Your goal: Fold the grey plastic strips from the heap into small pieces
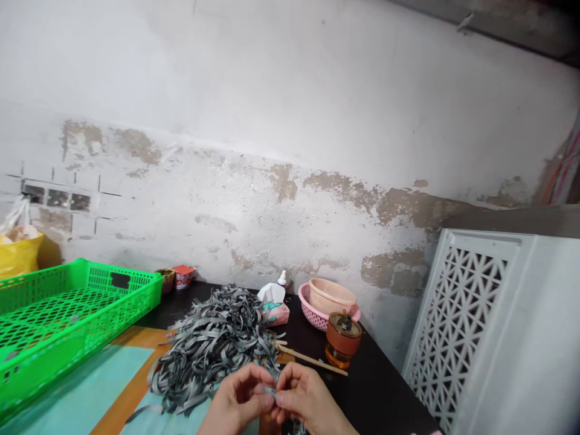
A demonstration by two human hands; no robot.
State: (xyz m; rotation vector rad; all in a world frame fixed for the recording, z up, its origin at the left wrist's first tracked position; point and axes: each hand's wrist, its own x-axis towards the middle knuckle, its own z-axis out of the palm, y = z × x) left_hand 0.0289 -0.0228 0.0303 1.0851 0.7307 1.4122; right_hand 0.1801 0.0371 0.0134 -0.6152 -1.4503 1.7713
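At the bottom middle, my left hand point(242, 400) and my right hand point(302, 396) meet fingertip to fingertip. Both pinch a small piece of grey strip point(270, 391), mostly covered by the fingers. Just beyond them lies a big heap of grey flat strips point(217, 344), tangled and looped, spread over the table. A few more strips show below my right hand, partly hidden. A thin wooden stick point(312, 359) lies to the right of the heap, beyond my right hand.
A green plastic crate point(136, 308) stands left. Behind the heap are a tissue pack point(276, 311) and small white-capped bottle point(281, 279). Pink basins point(312, 314) and an amber jar point(343, 341) stand right, near a white lattice-panelled cabinet point(471, 326). The dark table point(362, 399) meets a peeling wall.
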